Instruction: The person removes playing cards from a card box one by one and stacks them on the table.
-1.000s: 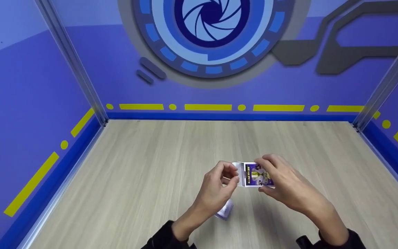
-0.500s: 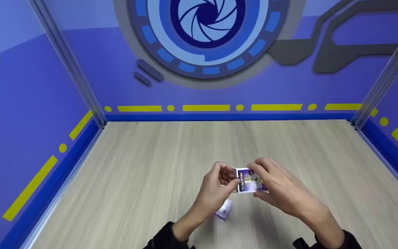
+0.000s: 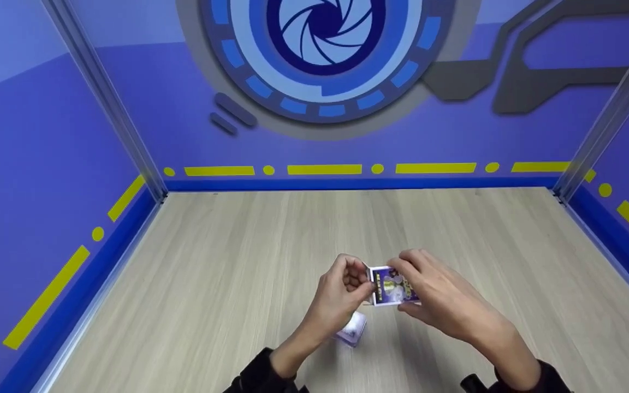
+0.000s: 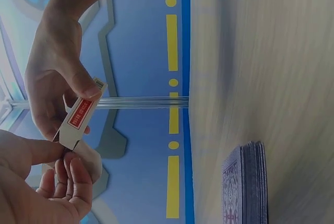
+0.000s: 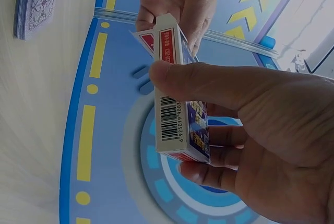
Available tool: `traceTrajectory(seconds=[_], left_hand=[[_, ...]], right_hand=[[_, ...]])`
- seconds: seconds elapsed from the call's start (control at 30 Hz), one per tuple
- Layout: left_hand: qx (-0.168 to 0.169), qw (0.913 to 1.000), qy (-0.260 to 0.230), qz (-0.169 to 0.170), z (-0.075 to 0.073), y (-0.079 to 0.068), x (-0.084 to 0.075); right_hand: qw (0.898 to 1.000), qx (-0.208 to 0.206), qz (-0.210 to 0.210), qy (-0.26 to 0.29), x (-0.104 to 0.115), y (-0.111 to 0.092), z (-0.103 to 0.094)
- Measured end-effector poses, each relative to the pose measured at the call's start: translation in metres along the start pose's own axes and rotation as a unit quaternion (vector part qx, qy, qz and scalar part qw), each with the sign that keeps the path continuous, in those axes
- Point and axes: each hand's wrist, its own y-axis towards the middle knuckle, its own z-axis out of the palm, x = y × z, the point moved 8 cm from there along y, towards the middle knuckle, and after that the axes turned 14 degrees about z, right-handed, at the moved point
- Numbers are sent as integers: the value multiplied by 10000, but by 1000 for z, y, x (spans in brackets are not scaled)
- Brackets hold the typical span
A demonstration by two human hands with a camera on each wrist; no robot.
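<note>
A small playing card box, with a purple picture face and white edges, is held above the table. My right hand grips its right end, thumb along one narrow side and fingers on the other. In the right wrist view that narrow side of the box shows a barcode and a red label. At the box's left end, flaps stand out, and my left hand pinches there with thumb and fingertips. A deck of playing cards, patterned backs up, lies on the table below the left hand.
The wood-grain table ends at a blue printed back wall with yellow dashes. Metal corner posts and blue side walls stand on both sides.
My right hand has brought the box slightly left and nearer, up against the left fingers. The pale flap seen at its left end is now mostly covered. The deck stays put.
</note>
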Motion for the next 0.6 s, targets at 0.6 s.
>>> traceTrajectory(seconds=[0.6], left_hand=[[-23,9990,316,322,-19,7,-13]], right_hand=[[9988,164,342,304,-24,-2,-13]])
